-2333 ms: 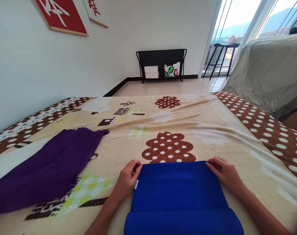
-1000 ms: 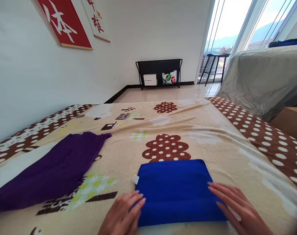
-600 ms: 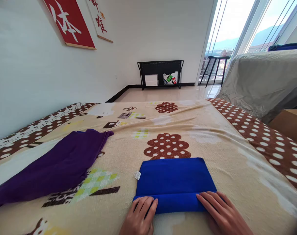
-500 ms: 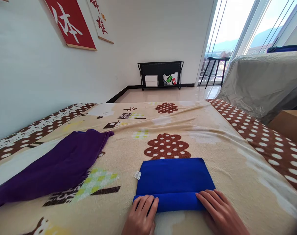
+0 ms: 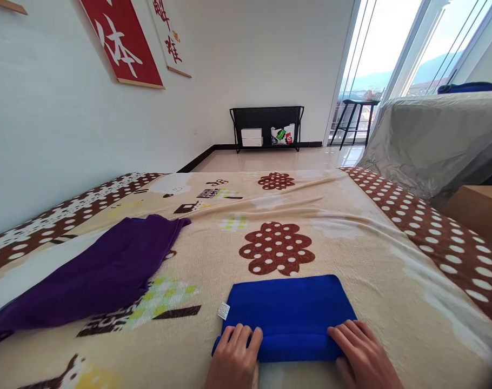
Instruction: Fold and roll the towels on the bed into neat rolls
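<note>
Blue cloth [image 5: 290,302] lies at the near side of the bed, smooth and matt, a flat four-sided piece with softly rounded far corners. Along its near edge runs a low, rounded fold [image 5: 297,347], and a small white label [image 5: 223,310] sticks out from its left side. From where I stand, the left hand [image 5: 233,356] is curled over the left end of that fold, fingers bent close together and gripping the fabric. The right hand [image 5: 363,351] has the other end the same way, fingertips bent down onto it, thumb tucked below.

Well apart to the left lies a purple cloth [image 5: 95,270], soft and loosely creased, tapering towards its ends. Both rest on a plush cream blanket [image 5: 347,259], rippled towards the right, printed with brown scalloped shapes and bordered in brown with white dots.

Beyond the bed, a glossy pale floor [image 5: 314,158] meets white walls [image 5: 87,124]. A red scroll [image 5: 128,51] and a white scroll [image 5: 173,46] hang on the left. A black rack [image 5: 266,118] holds white boxes [image 5: 251,138]; a dark stool [image 5: 361,102] stands by the bright window [image 5: 381,43]. At right, wrinkled translucent sheeting [image 5: 449,129] drapes something bulky behind a brown cardboard box [image 5: 479,210].
</note>
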`<action>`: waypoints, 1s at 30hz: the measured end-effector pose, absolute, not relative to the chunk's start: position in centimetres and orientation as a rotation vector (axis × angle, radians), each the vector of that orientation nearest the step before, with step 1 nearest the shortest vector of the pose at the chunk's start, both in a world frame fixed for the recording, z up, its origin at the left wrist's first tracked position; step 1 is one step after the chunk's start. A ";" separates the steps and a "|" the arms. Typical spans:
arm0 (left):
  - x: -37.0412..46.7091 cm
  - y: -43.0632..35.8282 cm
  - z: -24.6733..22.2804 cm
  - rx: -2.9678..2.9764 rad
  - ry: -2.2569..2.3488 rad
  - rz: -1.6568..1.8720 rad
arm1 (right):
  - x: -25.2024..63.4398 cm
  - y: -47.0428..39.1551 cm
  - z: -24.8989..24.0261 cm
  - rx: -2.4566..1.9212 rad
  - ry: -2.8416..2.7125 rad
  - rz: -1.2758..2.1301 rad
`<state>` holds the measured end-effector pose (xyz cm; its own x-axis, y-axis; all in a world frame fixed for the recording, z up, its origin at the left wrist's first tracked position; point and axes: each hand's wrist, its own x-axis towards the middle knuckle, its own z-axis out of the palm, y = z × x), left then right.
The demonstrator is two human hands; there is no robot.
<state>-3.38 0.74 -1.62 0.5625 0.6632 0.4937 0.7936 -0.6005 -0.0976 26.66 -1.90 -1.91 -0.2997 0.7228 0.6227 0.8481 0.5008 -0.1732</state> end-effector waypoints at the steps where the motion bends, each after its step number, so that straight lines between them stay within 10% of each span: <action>1: -3.2 0.6 -1.7 -2.488 -1.232 -0.588 | 26.5 -2.0 -1.8 -1.302 -2.087 -0.256; 30: -2.2 3.0 -1.0 -2.412 -1.349 -0.430 | 27.1 1.2 -3.5 -1.497 -2.286 -0.495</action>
